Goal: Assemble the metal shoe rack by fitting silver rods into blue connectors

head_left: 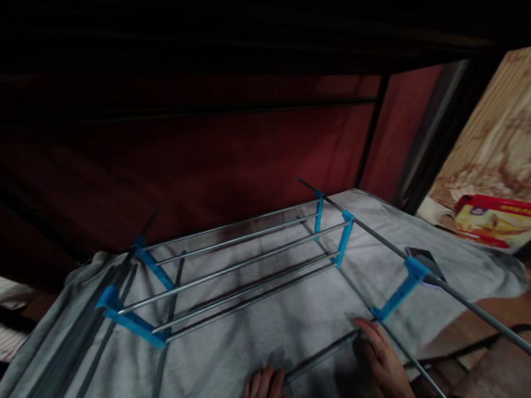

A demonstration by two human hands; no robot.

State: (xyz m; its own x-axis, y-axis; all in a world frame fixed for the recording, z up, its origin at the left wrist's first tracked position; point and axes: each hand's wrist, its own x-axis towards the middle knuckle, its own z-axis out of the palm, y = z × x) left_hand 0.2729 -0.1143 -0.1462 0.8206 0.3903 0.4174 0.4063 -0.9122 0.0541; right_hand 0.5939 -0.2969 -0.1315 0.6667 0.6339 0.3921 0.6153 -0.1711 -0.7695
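Observation:
A partly assembled rack of thin metal tubes joined by blue plastic brackets lies on a grey cloth. A loose-looking dark metal tube (321, 357) crosses in front of me at the bottom. My left hand (263, 396) is closed over this tube, fingers curled and knuckles up. At the tube's right end is my right hand (385, 366), its fingers closed about the end, just below a blue bracket (399, 289). Whether the tube's tip enters the bracket is hidden. Several crossbars (239, 266) span between the left blue bracket (131, 321) and the right blue bracket (343, 241).
The grey cloth (299, 308) covers the surface below. A phone (424, 259) lies on it, partly behind a long tube. More tubes (88, 360) run along the left. A red and yellow box (507, 219) is at right; dark frame bars and a red panel (205, 161) stand behind.

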